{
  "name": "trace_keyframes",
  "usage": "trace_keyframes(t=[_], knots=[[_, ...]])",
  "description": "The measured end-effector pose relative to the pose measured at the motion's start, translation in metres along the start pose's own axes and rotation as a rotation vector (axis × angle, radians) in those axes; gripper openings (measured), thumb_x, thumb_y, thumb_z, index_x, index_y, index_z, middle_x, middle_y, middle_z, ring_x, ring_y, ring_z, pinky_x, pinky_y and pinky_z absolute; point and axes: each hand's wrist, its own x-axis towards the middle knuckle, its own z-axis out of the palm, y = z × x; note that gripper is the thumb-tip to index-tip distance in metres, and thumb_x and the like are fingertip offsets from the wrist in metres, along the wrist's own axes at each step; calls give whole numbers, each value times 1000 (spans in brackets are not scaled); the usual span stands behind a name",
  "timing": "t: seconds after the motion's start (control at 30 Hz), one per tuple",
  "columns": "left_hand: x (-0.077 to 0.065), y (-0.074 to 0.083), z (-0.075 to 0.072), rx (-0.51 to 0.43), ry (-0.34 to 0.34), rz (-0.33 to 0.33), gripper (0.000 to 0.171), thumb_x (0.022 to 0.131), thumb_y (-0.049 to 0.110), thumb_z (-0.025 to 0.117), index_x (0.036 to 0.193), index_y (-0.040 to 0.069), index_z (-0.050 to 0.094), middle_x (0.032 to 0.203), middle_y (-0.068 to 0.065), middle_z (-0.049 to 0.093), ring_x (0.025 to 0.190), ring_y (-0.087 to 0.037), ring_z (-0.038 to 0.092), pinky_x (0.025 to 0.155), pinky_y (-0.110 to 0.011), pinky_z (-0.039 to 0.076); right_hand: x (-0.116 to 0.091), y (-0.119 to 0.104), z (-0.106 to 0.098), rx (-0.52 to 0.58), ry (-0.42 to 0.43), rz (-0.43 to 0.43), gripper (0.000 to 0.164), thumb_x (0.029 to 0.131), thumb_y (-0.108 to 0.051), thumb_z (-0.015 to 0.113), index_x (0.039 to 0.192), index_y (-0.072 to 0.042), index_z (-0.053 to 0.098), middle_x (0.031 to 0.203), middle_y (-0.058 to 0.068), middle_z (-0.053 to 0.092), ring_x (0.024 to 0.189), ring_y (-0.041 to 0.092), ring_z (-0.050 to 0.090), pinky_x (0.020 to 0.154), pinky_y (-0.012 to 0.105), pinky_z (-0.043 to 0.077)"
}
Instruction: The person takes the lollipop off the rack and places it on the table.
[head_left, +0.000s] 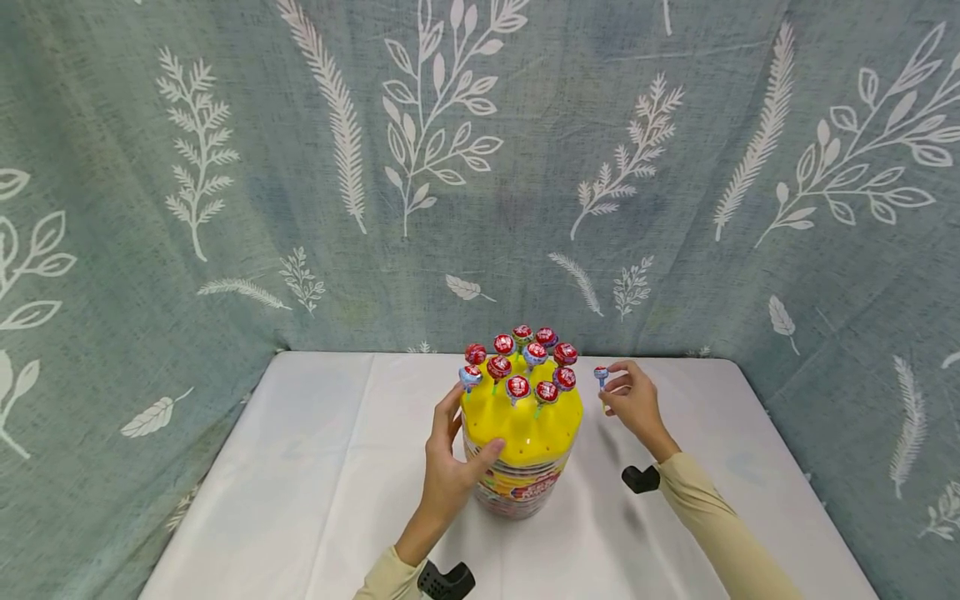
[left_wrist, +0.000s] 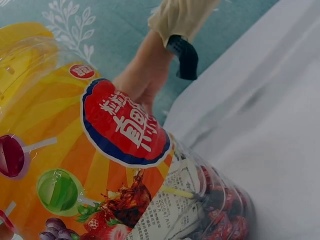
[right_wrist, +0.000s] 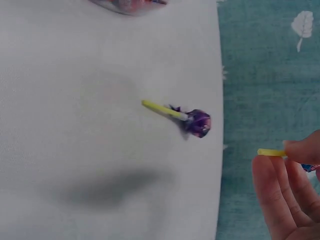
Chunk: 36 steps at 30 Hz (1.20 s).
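Note:
A clear round jar (head_left: 517, 487) with a yellow lid (head_left: 536, 429) stands upright on the table. Several wrapped lollipops (head_left: 517, 387), mostly red, stick up from holes in the lid. My left hand (head_left: 448, 471) grips the jar near its top, thumb in front and fingers round the left side. Right of the jar, my right hand (head_left: 636, 404) pinches a blue-wrapped lollipop (head_left: 602, 372) by its stick, head up. Its yellow stick (right_wrist: 270, 152) pokes out past the fingers in the right wrist view. More wrapped candy (left_wrist: 222, 217) shows through the jar's lower wall.
A purple-wrapped lollipop (right_wrist: 198, 123) with a yellow stick lies on the table near its edge, seen only in the right wrist view. White cloth covers the table (head_left: 300, 483). A green leaf-patterned curtain (head_left: 495, 208) hangs behind it and at both sides.

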Motion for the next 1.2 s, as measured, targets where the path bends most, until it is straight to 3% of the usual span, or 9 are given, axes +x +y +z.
trace_keyframes(t=[0.37, 0.63, 0.83, 0.97, 1.2], knots=[[0, -1, 0, 14, -2, 1, 74, 81, 22, 71, 143, 26, 32, 147, 6, 37, 137, -19, 29, 106, -55, 28, 6, 26, 15, -32, -25, 81, 43, 76, 4, 71, 113, -2, 51, 86, 19, 61, 61, 28, 62, 55, 40, 56], [-1, 1, -1, 7, -4, 5, 75, 80, 20, 71, 144, 25, 32, 147, 5, 36, 137, -19, 29, 107, -54, 28, 10, 47, 25, -149, -49, 129, 42, 74, 3, 68, 113, -2, 52, 84, 17, 62, 54, 20, 57, 48, 29, 52], [-2, 2, -1, 4, -1, 4, 75, 80, 20, 72, 144, 23, 32, 147, 2, 36, 136, -22, 29, 106, -55, 29, 12, 58, 32, -254, -26, 103, 38, 71, 2, 66, 107, -1, 55, 78, 12, 62, 54, 19, 55, 48, 27, 50], [-2, 2, 0, 2, -1, 2, 74, 80, 21, 71, 143, 24, 32, 147, 4, 37, 136, -21, 29, 106, -55, 28, 12, 59, 33, -278, -21, 94, 37, 70, 3, 66, 105, 1, 56, 74, 11, 60, 54, 19, 53, 48, 26, 48], [-1, 1, 0, 6, 10, -4, 73, 80, 22, 71, 143, 26, 33, 146, 6, 37, 136, -18, 30, 106, -54, 29, 12, 47, 32, -316, -90, 149, 38, 75, -2, 66, 110, 0, 52, 75, 11, 53, 57, 21, 49, 48, 25, 45]])
